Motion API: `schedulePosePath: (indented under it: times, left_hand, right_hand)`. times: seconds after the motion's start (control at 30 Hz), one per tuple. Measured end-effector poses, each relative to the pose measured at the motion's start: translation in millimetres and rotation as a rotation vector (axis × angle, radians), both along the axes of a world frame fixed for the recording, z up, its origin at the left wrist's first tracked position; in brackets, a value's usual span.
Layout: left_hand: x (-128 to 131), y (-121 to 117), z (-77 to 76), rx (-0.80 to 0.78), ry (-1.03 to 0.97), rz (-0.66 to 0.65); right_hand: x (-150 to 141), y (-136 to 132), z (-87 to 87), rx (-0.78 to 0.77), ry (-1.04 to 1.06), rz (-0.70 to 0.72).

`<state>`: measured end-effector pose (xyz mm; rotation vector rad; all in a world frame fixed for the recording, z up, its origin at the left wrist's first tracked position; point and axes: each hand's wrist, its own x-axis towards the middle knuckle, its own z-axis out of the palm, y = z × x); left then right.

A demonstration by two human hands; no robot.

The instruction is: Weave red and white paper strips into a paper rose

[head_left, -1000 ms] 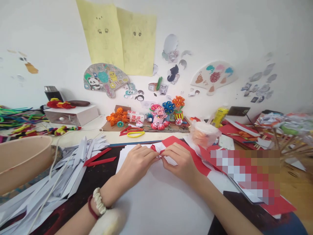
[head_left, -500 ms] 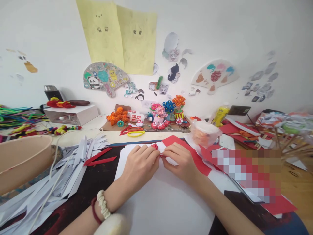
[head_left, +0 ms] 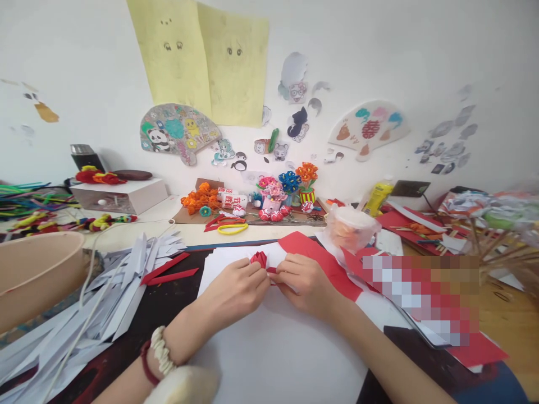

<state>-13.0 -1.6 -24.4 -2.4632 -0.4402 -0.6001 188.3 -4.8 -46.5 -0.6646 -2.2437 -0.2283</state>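
Between my fingers is a small piece of folded red paper (head_left: 259, 258), its pleated top showing above my left knuckles. My left hand (head_left: 243, 286) is closed on its lower side, thumb and fingers pinched together. My right hand (head_left: 304, 282) pinches a narrow red end of the same paper, close beside the left fingertips. Both hands are just above a stack of white paper (head_left: 290, 348). A sheet of red paper (head_left: 320, 264) lies on the stack behind my right hand. The underside of the folded piece is hidden by my fingers.
Loose white paper strips (head_left: 122, 292) and two red strips (head_left: 173, 276) lie to the left, beside a beige bin (head_left: 42, 269). Behind stand flower crafts (head_left: 273, 196) and a plastic cup (head_left: 351, 227). Red papers (head_left: 480, 353) and a blurred-out patch are at the right.
Both hands have come slightly down, and my left hand has shifted left. More of the folded red paper now shows above my left fingers, and a red end shows at my right.
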Motion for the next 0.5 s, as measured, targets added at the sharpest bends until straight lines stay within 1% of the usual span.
schedulePosePath:
  times: [0.17, 0.33, 0.4, 0.5]
  left_hand:
    - [-0.1, 2.4, -1.8, -0.03, 0.064, -0.05]
    - [-2.2, 0.4, 4.2, -0.009, 0.108, -0.057]
    - [-3.3, -1.3, 6.8, 0.017, 0.12, -0.047]
    - [-3.5, -3.1, 7.8, 0.05, 0.123, 0.016]
  right_hand:
    - [-1.3, 1.9, -1.4, 0.036, -0.109, 0.016]
    - [-2.7, 1.8, -0.6, 0.066, -0.124, 0.019]
    - [-3.0, 1.3, -0.8, 0.061, -0.113, 0.019]
    - [-2.9, 0.9, -1.5, 0.044, -0.102, 0.004]
